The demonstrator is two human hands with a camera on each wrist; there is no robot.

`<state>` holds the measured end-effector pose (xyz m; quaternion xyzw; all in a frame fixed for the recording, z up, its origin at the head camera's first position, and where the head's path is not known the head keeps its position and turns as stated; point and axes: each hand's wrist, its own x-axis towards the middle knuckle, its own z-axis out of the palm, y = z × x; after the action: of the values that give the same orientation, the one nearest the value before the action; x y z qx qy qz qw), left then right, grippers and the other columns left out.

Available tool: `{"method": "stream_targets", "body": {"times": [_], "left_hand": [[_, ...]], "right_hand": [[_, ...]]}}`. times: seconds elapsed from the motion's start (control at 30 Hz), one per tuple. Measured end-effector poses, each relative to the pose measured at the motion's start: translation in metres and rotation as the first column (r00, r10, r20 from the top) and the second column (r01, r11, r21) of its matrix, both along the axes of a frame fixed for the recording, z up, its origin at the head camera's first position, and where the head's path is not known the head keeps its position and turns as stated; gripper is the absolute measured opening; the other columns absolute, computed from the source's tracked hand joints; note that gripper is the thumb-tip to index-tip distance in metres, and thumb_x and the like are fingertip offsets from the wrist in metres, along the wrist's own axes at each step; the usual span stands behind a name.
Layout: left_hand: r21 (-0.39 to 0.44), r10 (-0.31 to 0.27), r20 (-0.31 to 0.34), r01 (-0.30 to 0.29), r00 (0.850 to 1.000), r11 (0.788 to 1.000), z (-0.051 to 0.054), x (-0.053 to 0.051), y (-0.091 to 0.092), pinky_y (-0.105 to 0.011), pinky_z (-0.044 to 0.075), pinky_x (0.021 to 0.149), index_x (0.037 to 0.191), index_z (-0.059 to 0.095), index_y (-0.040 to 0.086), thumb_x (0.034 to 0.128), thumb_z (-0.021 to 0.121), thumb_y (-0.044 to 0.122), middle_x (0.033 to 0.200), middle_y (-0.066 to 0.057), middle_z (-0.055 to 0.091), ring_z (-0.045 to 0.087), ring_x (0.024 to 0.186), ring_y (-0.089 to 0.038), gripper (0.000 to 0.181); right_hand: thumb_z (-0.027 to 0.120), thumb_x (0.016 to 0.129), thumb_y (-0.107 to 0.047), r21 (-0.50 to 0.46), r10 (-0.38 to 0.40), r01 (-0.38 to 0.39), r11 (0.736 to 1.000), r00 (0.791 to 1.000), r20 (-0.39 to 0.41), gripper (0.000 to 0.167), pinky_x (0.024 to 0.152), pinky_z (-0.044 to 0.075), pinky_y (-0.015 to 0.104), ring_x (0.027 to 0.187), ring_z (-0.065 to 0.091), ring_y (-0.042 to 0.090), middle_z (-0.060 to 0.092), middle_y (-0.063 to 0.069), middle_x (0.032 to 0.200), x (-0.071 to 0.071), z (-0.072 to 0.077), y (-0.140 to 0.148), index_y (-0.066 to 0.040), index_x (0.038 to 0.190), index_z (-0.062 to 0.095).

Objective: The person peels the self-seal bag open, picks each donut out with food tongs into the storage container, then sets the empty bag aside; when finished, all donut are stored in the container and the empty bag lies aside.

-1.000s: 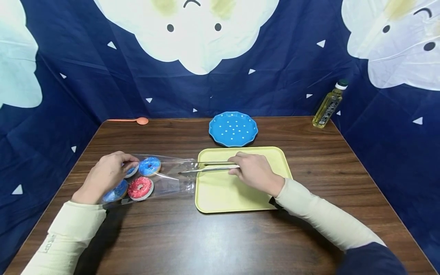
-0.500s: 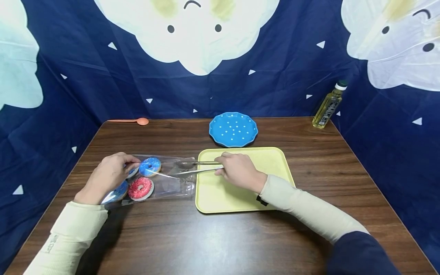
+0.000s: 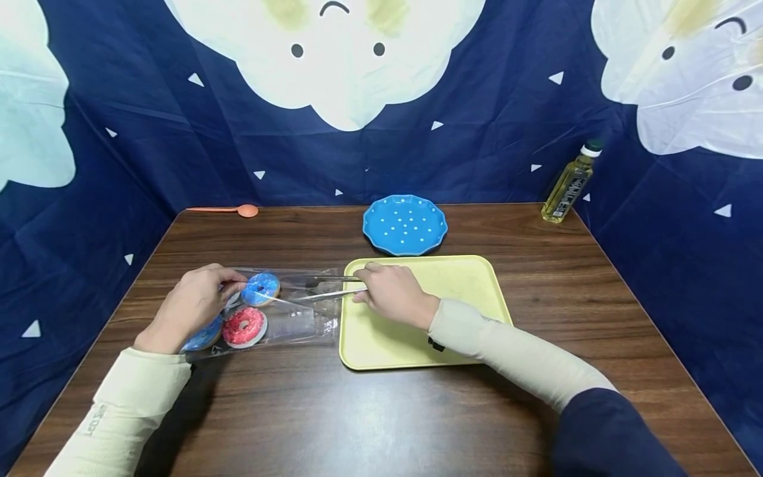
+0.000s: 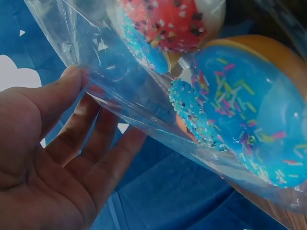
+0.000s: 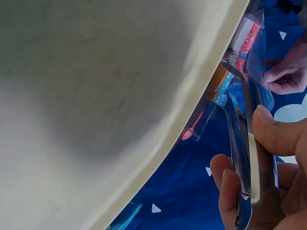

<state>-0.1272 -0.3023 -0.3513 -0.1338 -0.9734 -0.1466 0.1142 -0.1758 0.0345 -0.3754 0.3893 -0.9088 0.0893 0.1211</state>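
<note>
A clear plastic bag (image 3: 298, 321) lies at the left of the table, holding several donuts, among them a blue one (image 3: 260, 289) and a red one (image 3: 244, 326). The left hand (image 3: 189, 305) pinches the bag's upper edge between thumb and fingertip; in the left wrist view the hand (image 4: 62, 143) has its other fingers loosely spread below the film. Metal tongs (image 3: 334, 294) are gripped by the right hand (image 3: 395, 293) above the yellow tray, their tips inside the bag's right end. In the right wrist view the tongs' arms (image 5: 247, 110) stand apart.
The yellow tray (image 3: 417, 341) lies right of the bag, touching or close to its mouth. Behind it is a blue dotted plate (image 3: 405, 225). An orange spoon (image 3: 247, 211) lies at the back left, and an oil bottle (image 3: 566, 189) stands at the back right.
The right hand has moved left over the tray, carrying the tongs further into the bag. The left hand has shifted very slightly right. The donuts are nearly where they were.
</note>
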Motion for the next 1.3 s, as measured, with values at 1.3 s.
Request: {"method": "stream_targets", "body": {"times": [1.3], "left_hand": [[-0.003,-0.013,0.012,0.013,1.0,1.0,-0.001,-0.001,-0.003,-0.055,0.053,0.073,0.095,0.074,-0.002,0.094,0.07,0.006,0.089,-0.017,0.068,0.064,0.078,-0.032,0.009]], "right_hand": [[0.068,0.094,-0.049,0.043,-0.018,0.015,0.999,0.997,0.074,0.042,0.054,0.052,0.036,0.069,0.063,0.018,0.063,0.001,0.088,0.0,0.007,-0.033,-0.01,0.109,0.072]]}}
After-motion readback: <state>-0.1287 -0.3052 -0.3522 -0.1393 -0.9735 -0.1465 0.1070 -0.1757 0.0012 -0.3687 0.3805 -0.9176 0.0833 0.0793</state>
